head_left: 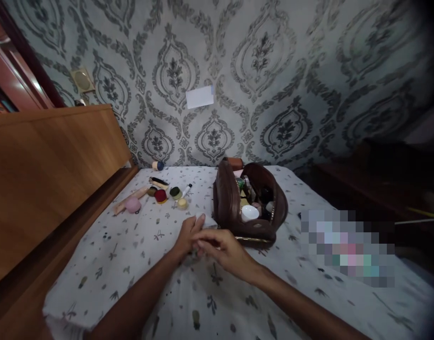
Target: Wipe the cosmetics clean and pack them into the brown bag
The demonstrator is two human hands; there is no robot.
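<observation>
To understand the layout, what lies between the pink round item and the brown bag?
In the head view, left to right: a dark container, red container, green container, yellow item and white tube, then patterned cloth up to the bag.

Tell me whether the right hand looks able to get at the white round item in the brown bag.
Likely yes: the brown bag is open, and the white round item shows uncovered near its front rim, close by the right hand. Nothing visible blocks the way.
</observation>
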